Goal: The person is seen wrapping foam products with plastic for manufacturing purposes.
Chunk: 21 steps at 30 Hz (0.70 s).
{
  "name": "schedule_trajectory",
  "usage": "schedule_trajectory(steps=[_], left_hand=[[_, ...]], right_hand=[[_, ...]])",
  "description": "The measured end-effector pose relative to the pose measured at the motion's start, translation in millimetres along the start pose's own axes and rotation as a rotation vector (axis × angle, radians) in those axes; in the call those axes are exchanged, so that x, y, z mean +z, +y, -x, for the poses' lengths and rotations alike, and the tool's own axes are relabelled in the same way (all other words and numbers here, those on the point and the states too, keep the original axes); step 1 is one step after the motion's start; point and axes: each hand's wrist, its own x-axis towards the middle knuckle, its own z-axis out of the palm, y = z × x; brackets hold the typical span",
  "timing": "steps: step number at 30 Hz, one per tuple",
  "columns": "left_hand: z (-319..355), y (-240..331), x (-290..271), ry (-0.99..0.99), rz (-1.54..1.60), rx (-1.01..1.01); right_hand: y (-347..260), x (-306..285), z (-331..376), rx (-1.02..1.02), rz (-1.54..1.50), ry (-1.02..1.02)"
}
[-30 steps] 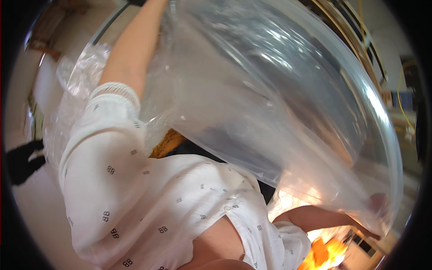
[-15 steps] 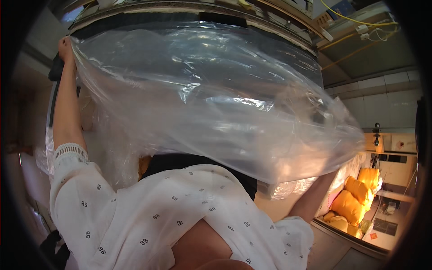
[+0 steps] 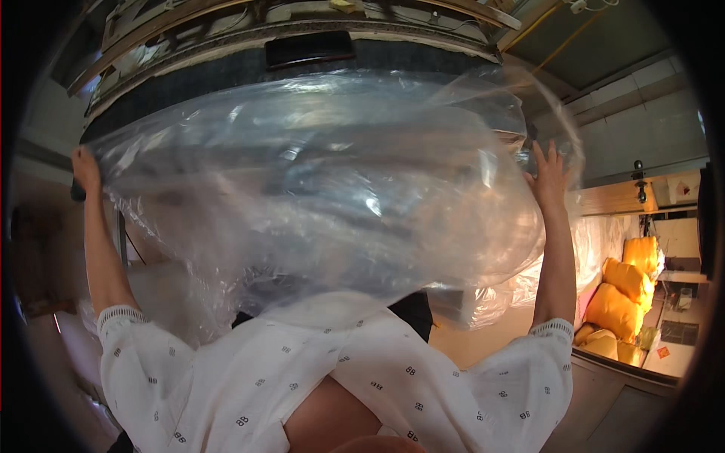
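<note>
A large sheet or bag of clear plastic film (image 3: pixel 325 181) billows in front of me, stretched from the far left across to the right and down against my shirt. At its left end, my left hand (image 3: pixel 86 169) is closed on a gathered edge of the film. Over on the right, my right hand (image 3: pixel 553 175) has its fingers spread, with the film's loose edge close around it; whether it touches the film I cannot tell. Beneath the film lies a dark-covered table (image 3: pixel 189 87), mostly seen through the plastic.
A dark flat case (image 3: pixel 310 50) lies near the table's far edge. Wooden rails (image 3: pixel 181 24) run behind it. More crumpled plastic (image 3: pixel 491 302) hangs at the right. Farther right are several yellow bundles (image 3: pixel 615 309) and a wooden ledge (image 3: pixel 612 200).
My right hand has come up from under the film with fingers spread. My left hand sits lower in view. The film has billowed nearer to me, and the dark case now shows fully.
</note>
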Motion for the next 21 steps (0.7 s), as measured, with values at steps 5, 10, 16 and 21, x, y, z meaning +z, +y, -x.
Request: schedule_trajectory(steps=[5, 10, 16, 21], left_hand=[[-8.3, -47.2, -12.3, -0.061, -0.232, -0.015], [-6.5, -44.2, -9.1, -0.042, -0.329, -0.175], [-10.4, -50.2, 1.9, -0.065, -0.354, -0.084], [-18.7, -68.1, -8.5, -0.111, -0.382, -0.113]], right_hand=[[-31.5, 25.8, -29.1, 0.007, -0.734, 0.221], [-79.4, 4.7, -69.4, 0.136, -0.621, 0.455], [-70.5, -0.6, -92.7, -0.111, -0.703, 0.446], [-63.8, -7.8, -98.7, -0.057, -1.763, -0.266]])
